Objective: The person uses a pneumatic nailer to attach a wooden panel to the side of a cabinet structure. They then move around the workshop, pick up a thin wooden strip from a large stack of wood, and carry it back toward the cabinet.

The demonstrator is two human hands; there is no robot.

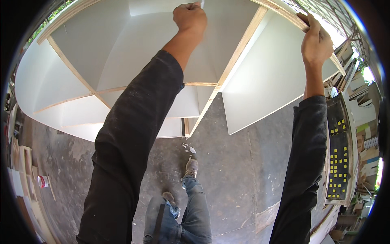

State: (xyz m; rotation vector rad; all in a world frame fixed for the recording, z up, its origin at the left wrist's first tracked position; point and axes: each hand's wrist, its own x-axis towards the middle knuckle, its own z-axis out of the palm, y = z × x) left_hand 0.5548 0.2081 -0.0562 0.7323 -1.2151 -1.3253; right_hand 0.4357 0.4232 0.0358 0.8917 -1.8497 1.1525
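Observation:
A large white cabinet (162, 44) with bare wood edges and several compartments stands before me. My left hand (190, 18) is raised in front of its upper middle compartment, fingers closed. A small pale bit shows at its fingertips by the picture's upper edge, too little to name. To the right, my right hand (317, 44) is wrapped round the cabinet's upper wooden edge (286, 14). Below that edge a white panel (260, 77) slants down, next to a long wood-edged upright (239, 46).
White scraps (189, 149) lie on the grey concrete floor (231, 175) near my shoe (191, 166). A dark board with yellow squares (338, 162) stands at the right, with stacked wood behind it. A small red-and-white tub (42, 181) is at the left.

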